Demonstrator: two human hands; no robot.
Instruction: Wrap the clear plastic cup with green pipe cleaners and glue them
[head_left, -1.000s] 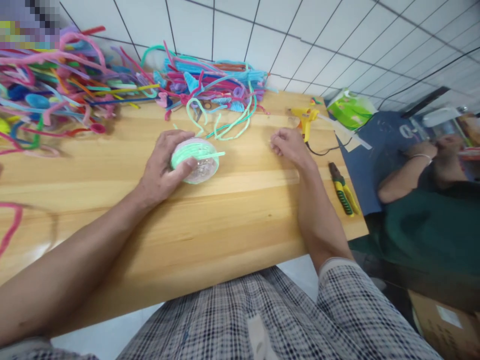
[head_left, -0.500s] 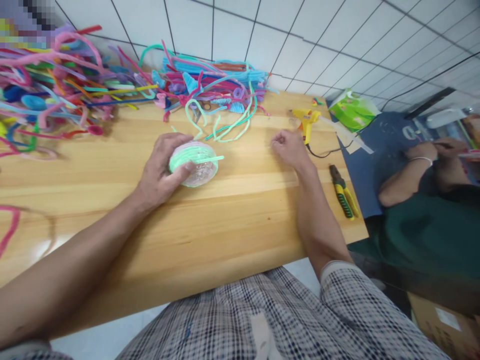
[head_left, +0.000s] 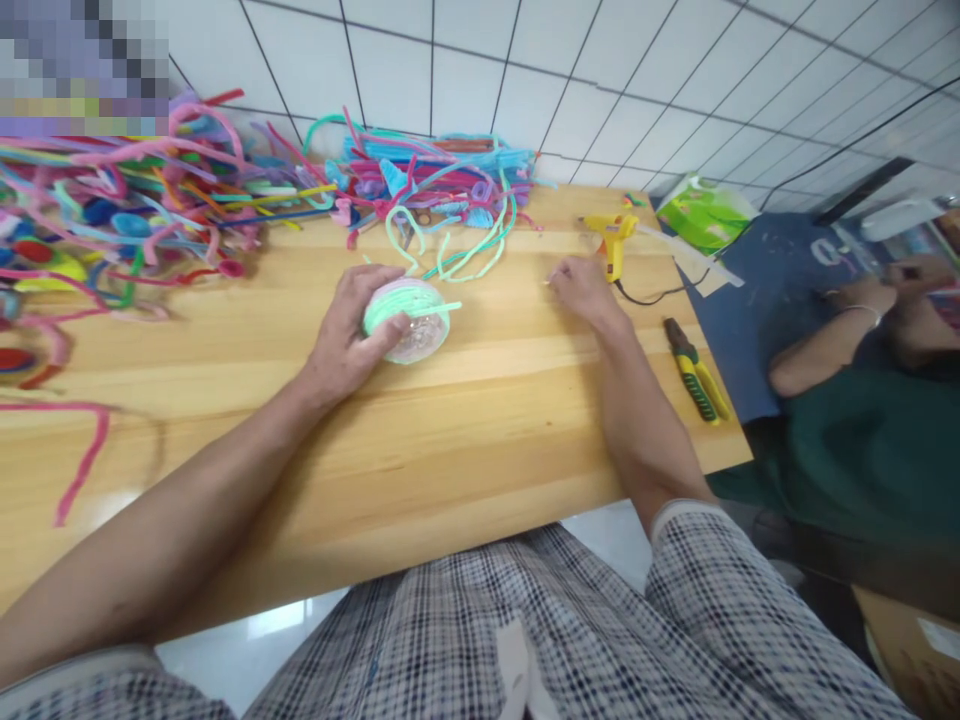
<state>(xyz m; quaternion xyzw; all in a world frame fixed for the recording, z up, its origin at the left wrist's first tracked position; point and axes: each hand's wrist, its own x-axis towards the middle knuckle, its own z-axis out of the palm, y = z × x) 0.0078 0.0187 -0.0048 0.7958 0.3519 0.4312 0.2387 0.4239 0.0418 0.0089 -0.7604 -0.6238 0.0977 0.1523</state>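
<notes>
My left hand [head_left: 356, 325] is closed round the side of a round clear object wrapped in mint-green pipe cleaner [head_left: 394, 297], its thumb lying across the front. One green end sticks out to the right. What is inside the clear part cannot be made out. My right hand [head_left: 581, 288] rests on the table with the fingers curled and pinched together; a tiny pale speck shows at the fingertips, too small to name. Just beyond it lies a yellow hot glue gun [head_left: 616, 240]. Loose pale-green pipe cleaners [head_left: 480, 268] lie behind the wrapped object.
Heaps of coloured pipe cleaners [head_left: 247, 195] line the wall side of the wooden table [head_left: 450, 450]. Pliers [head_left: 694, 370] with green-yellow handles lie near the right edge. A green packet [head_left: 709, 215] stands beyond. At the right, another person's forearm [head_left: 825, 335] rests on a blue surface.
The whole view has shifted a little, so the table's left side shows more. Both hands keep nearly the same pose, and the left still holds the wrapped object.
</notes>
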